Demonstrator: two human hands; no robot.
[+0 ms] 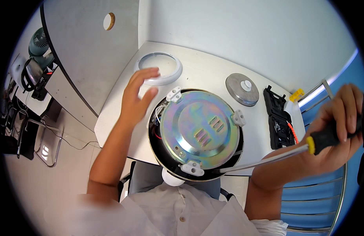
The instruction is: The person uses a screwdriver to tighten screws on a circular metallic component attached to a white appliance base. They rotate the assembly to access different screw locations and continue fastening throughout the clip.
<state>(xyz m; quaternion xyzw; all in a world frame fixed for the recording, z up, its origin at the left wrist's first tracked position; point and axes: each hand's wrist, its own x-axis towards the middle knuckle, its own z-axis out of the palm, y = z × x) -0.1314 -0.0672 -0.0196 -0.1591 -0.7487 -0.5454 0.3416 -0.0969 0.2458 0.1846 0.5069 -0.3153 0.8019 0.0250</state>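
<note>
Both hands are up over a small white table [123, 118]. The right hand [339, 129] is curled tight around the black and yellow handle of a long screwdriver [268, 157]. Its shiny metal rod points down and to the left, and its tip sits at the near edge of a big round cooker [195, 135] turned upside down. The left hand [138, 96] is open with its fingers spread, holding nothing, and floats just left of the cooker.

The cooker's bottom is a shiny metal plate with rainbow colours and three small white feet [239, 117]. Some wires [157, 114] peek out beside the left hand.

Just past the left hand lies a white ring [166, 78]. Farther back, between the hands, sits a round grey lid [241, 89] with a white knob. Near the right hand lies an open black tool case [277, 122].
</note>
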